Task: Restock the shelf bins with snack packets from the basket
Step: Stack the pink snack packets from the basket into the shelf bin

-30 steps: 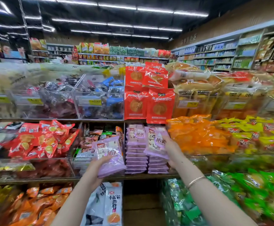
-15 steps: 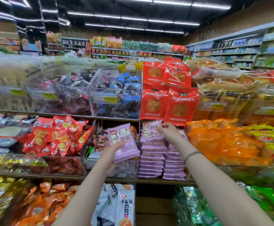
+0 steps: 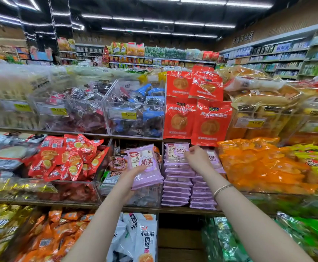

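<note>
Your right hand has moved from the front of the right stack up to the top of the left stack since a second ago. The packet it carried now lies flat there as the top packet. Your left hand has raised its load slightly over the same span.

Right hand: fingers curled, tips against the right edge of the top packet. Cannot tell whether they pinch it or only touch it. Bracelet on that wrist.

Left hand: grips a bundle of purple packets, palm underneath, thumb over the front face, bundle tilted toward you. You hold it in front of the compartment just left of the stacks, near the left stack; contact with it is unclear.

Both stacks stand side by side on the middle shelf, same purple packets. Your right hand partly hides the top of the right stack.

Surroundings:
- red packets stand directly above the stacks, lower edge just over your right hand
- orange packets are piled just right of the right stack
- clear bin of blue-wrapped sweets sits on the shelf above the bundle
- white packets sit on the shelf below, between your forearms
</note>
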Demonstrator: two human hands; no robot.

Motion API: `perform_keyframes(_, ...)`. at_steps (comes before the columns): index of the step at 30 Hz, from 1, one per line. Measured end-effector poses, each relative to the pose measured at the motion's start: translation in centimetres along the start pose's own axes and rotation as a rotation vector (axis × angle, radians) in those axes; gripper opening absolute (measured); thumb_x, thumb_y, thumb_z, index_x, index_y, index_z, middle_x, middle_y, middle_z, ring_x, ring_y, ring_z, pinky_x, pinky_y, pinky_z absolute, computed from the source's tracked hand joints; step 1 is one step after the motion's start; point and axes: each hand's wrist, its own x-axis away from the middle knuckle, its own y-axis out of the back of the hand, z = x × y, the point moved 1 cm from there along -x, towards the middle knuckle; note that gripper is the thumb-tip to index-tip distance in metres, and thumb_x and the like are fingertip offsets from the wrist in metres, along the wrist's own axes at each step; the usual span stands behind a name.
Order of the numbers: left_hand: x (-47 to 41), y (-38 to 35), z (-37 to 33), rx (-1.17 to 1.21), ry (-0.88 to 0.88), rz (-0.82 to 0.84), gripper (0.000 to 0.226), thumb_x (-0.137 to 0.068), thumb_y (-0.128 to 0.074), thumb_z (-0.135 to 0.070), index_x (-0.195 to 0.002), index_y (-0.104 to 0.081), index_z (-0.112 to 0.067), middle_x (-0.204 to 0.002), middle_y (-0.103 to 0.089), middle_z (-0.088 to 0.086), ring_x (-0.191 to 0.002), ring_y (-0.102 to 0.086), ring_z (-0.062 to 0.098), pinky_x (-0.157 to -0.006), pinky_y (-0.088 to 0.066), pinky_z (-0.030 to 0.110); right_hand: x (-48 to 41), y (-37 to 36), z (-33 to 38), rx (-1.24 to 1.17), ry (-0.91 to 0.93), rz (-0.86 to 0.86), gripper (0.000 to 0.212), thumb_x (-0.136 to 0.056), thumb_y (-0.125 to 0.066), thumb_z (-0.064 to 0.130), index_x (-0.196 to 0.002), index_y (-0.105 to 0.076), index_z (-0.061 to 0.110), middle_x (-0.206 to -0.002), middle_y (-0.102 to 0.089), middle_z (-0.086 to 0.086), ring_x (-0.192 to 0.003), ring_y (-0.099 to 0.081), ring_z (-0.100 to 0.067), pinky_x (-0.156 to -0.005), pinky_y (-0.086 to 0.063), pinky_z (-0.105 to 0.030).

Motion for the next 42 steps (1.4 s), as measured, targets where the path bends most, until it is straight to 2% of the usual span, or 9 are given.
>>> perform_keyframes(3,0.2,-0.1,-0.1,-0.014,0.001,-0.008,0.054,-0.082,-0.07,-0.03,-0.127,-0.05,-0.009,-0.111,-0.06,0.007,-0.078,-0.064,0.023,-0.044,-0.052,0.023,0.1,-0.1,0.1,0.156,0.065,-0.056,0.036,-0.09,-0.051,0.021,-0.122,-0.05,0.005,-0.121,-0.051,-0.012,-0.092,-0.059,-0.03,-0.077,-0.053,-0.041)
perform_keyframes(7,0.5,-0.1,-0.2,0.018,0.011,-0.002,0.049,-0.083,-0.069,-0.03,-0.124,-0.052,-0.01,-0.107,-0.062,0.008,-0.074,-0.064,0.023,-0.046,-0.053,0.025,1.0,0.7,0.7,0.258,0.202,-0.151,0.04,-0.091,-0.054,0.028,-0.125,-0.047,0.008,-0.125,-0.044,-0.008,-0.113,-0.047,-0.026,-0.096,-0.044,-0.038)
perform_keyframes(14,0.7,-2.6,-0.6,0.001,-0.05,0.107,0.092,-0.051,-0.082,-0.052,-0.128,-0.053,-0.012,-0.109,-0.07,0.011,-0.094,-0.066,0.027,-0.077,-0.053,0.037,6.7,-0.6,3.5,-0.123,0.304,0.237,0.045,-0.083,-0.063,0.048,-0.117,-0.045,0.024,-0.103,-0.053,0.007,-0.09,-0.054,-0.009,-0.069,-0.042,-0.02)
perform_keyframes(19,0.5,-4.2,-1.2,0.022,-0.109,0.13,0.086,-0.059,-0.062,-0.075,-0.125,-0.058,-0.02,-0.12,-0.067,0.011,-0.113,-0.062,0.032,-0.103,-0.042,0.053,6.4,0.6,2.5,-0.34,0.154,0.18,0.034,-0.088,-0.062,0.031,-0.119,-0.051,0.021,-0.113,-0.059,-0.002,-0.096,-0.063,-0.023,-0.085,-0.053,-0.041)
perform_keyframes(21,0.2,-3.4,-1.1,0.021,-0.069,0.07,0.074,-0.068,-0.058,-0.07,-0.124,-0.059,-0.021,-0.12,-0.066,0.007,-0.11,-0.063,0.029,-0.099,-0.046,0.049,5.4,2.1,1.4,-0.362,0.089,0.145,0.029,-0.088,-0.063,0.027,-0.114,-0.051,0.024,-0.112,-0.061,-0.005,-0.097,-0.064,-0.028,-0.082,-0.052,-0.042)
perform_keyframes(26,-0.4,-1.4,-0.3,-0.031,-0.007,-0.074,0.051,-0.094,-0.053,-0.045,-0.135,-0.043,-0.017,-0.138,-0.043,0.007,-0.077,-0.055,0.017,-0.049,-0.049,0.032,1.7,6.5,-1.7,-0.293,-0.026,-0.09,0.024,-0.088,-0.062,0.016,-0.109,-0.051,0.014,-0.113,-0.061,-0.011,-0.099,-0.061,-0.03,-0.086,-0.052,-0.051)
perform_keyframes(32,-0.4,-1.1,-0.1,-0.059,0.03,-0.069,0.041,-0.093,-0.056,-0.04,-0.125,-0.049,-0.015,-0.13,-0.054,0.012,-0.08,-0.063,0.034,-0.051,-0.05,0.035,-0.5,7.2,-2.9,0.121,-0.07,-0.184,0.035,-0.089,-0.057,0.013,-0.12,-0.044,0.002,-0.106,-0.061,-0.018,-0.086,-0.057,-0.03,-0.055,-0.036,-0.029)
perform_keyframes(37,-0.3,-0.9,0.0,-0.059,0.048,-0.079,0.047,-0.091,-0.058,-0.042,-0.131,-0.046,-0.02,-0.134,-0.051,0.011,-0.096,-0.063,0.035,-0.052,-0.051,0.034,0.3,5.8,-2.7,0.882,0.119,-0.285,0.041,-0.089,-0.055,0.016,-0.128,-0.043,0.015,-0.123,-0.054,-0.011,-0.115,-0.048,-0.031,-0.081,-0.047,-0.038)
perform_keyframes(42,-0.3,-1.0,0.0,-0.052,0.049,-0.087,0.038,-0.091,-0.058,-0.042,-0.122,-0.045,-0.025,-0.123,-0.053,0.006,-0.086,-0.065,0.031,-0.047,-0.051,0.031,0.3,5.3,-3.8,0.794,0.37,0.026,0.048,-0.094,-0.043,0.038,-0.137,-0.042,0.017,-0.147,-0.038,-0.003,-0.132,-0.035,-0.025,-0.107,-0.035,-0.04)
